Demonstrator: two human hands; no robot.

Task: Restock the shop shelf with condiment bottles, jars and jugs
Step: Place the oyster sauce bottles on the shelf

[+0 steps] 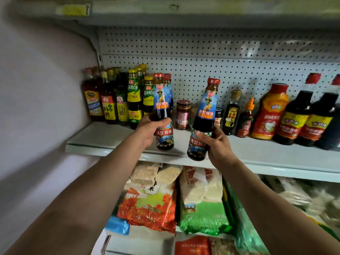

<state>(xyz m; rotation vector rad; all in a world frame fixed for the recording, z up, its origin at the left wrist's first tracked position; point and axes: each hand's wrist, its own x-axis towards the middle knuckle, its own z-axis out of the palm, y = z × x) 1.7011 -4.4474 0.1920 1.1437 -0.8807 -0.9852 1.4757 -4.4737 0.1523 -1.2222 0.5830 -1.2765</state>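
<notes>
The left hand has its fingers wrapped round a dark sauce bottle, upright over the shelf front. The right hand clamps a matching bottle, tilted, just off the shelf edge, with jars and bottles behind.

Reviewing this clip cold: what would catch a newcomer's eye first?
Two matching dark sauce bottles with red caps and blue labels, held up before the shelf: the left hand grips the left bottle, the right hand grips the right bottle, which tilts. Behind the right one stands a small red-lidded jar.
</notes>
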